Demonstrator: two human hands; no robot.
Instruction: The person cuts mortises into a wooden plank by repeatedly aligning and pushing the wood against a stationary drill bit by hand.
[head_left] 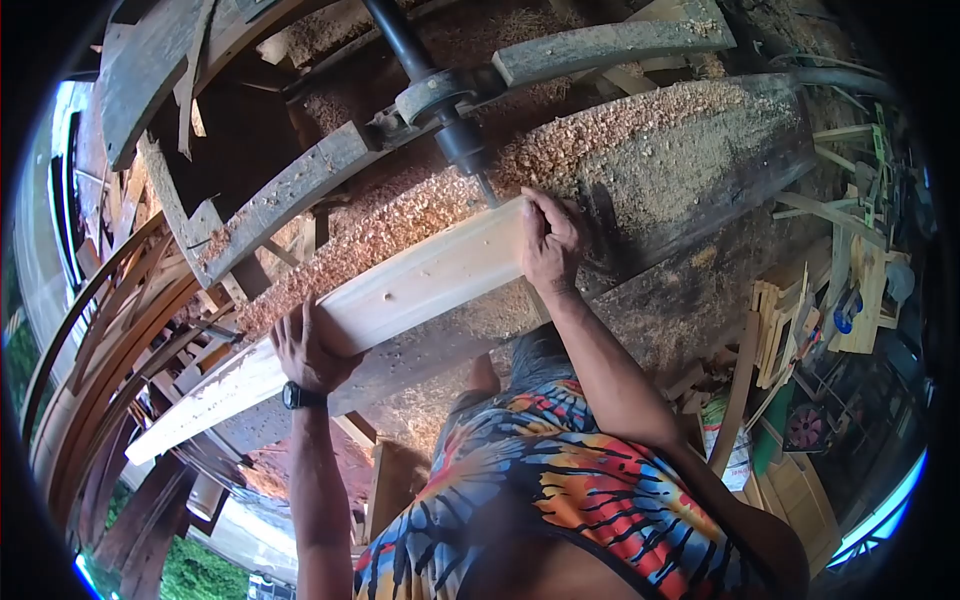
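Observation:
A long pale wooden board (420, 280) lies at a slant across the workbench, its right end beside the pointed bit of a drilling machine (462, 140). My left hand (312, 348), with a dark watch on the wrist, is wrapped over the middle of the board. At the right end my right hand (550, 240) grips the board's corner with its fingers curled, close to the bit. Reddish wood shavings (400, 225) are heaped along the board's far edge.
Curved timber pieces (290, 200) flank the machine. The dusty bench top (700, 165) stretches right. Bent wooden strips (120, 300) are stacked at the left. Small wood pieces (775, 320) and a fan (805, 427) are at the right.

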